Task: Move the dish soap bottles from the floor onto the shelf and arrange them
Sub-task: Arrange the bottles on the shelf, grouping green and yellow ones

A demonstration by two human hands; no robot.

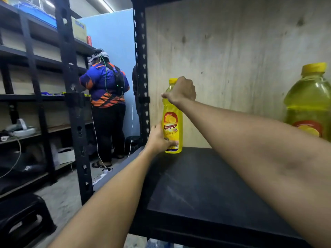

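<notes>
A yellow dish soap bottle (172,122) with a red and yellow label stands upright at the back left corner of the black shelf (206,190). My right hand (180,91) is closed around its neck, just under the yellow cap. My left hand (159,138) grips the bottle's lower part from the left side. A second yellow dish soap bottle (309,104) stands at the right edge of the view on the same shelf, with neither hand on it.
A wooden back panel (232,59) closes the shelf behind the bottles. A black perforated upright (142,77) stands just left of the held bottle. Another person (107,97) stands at racks further left. A black stool (23,217) sits on the floor.
</notes>
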